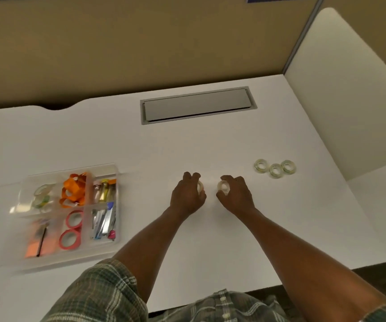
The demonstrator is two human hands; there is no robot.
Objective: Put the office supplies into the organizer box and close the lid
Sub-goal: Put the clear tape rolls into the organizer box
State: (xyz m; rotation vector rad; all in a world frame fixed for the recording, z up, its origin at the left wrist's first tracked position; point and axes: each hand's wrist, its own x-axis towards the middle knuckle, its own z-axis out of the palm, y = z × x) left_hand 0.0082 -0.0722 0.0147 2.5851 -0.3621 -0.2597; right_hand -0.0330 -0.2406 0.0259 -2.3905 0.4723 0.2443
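A clear organizer box lies open on the white desk at the left. Its compartments hold clear tape rolls, orange ribbon, red tape rolls, pens and orange sticky notes. My left hand grips a clear tape roll at the desk's middle. Beside it, my right hand grips another clear tape roll. Three more clear tape rolls lie in a row on the desk to the right of my hands. The box's lid is not clearly visible.
A grey cable hatch is set into the desk behind my hands. A white side panel rises at the right, and a tan partition wall stands behind the desk. The desk's front edge runs near my plaid shirt.
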